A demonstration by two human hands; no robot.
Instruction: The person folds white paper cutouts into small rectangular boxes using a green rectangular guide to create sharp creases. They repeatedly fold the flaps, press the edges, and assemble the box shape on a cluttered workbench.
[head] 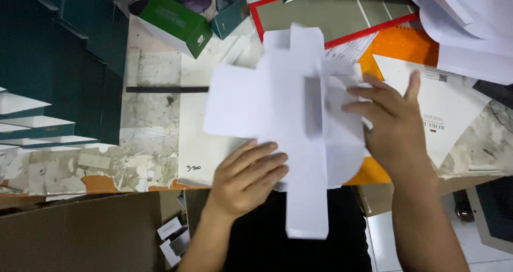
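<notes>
1. Left hand (247, 177) lay flat, fingers together, pressing a white cross-shaped flat cardboard cutout (278, 112).
2. Right hand (393, 120) pressed its folded flap, fingers spread.
3. That cutout lay on the scuffed worktable (149, 117), near a green box (176, 24).

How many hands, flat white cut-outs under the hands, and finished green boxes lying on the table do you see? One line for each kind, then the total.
Hands: 2, the left hand and the right hand
White cut-out: 1
Green box: 1, and a smaller teal one beside it makes 2
Total: 5
</notes>
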